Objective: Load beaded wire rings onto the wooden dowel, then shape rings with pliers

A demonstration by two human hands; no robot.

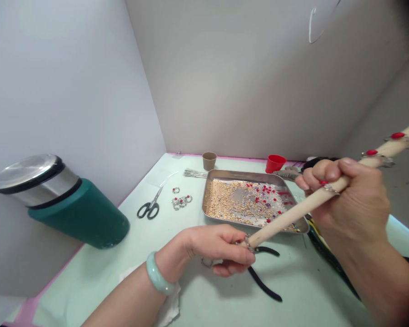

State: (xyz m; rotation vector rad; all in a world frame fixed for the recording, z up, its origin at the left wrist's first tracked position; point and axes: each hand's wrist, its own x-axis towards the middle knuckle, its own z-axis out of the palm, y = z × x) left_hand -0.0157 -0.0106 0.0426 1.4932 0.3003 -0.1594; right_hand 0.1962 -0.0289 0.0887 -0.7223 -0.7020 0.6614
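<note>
A pale wooden stick (289, 217) slants across the view, its lower end at my left hand. My right hand (354, 204) is wrapped round its upper part, beside a ring with a red bead (329, 187). Further up the stick sit two more red-beaded rings, one of them a silvery ring (373, 156). My left hand (221, 250), wearing a pale green bangle (159, 274) at the wrist, pinches a wire ring (248, 243) at the stick's lower end. Another small ring (206, 262) shows under its fingers. Black-handled pliers (264, 284) lie below, partly hidden by this hand.
Behind the hands stands a metal tray (204, 210) of gold, red and clear beads. Finished-looking rings (181, 202), scissors (150, 209) and wires (195, 173) lie left of it. A brown cup (209, 161), a red cup (276, 163) and a tilted-looking green flask (82, 213) stand around.
</note>
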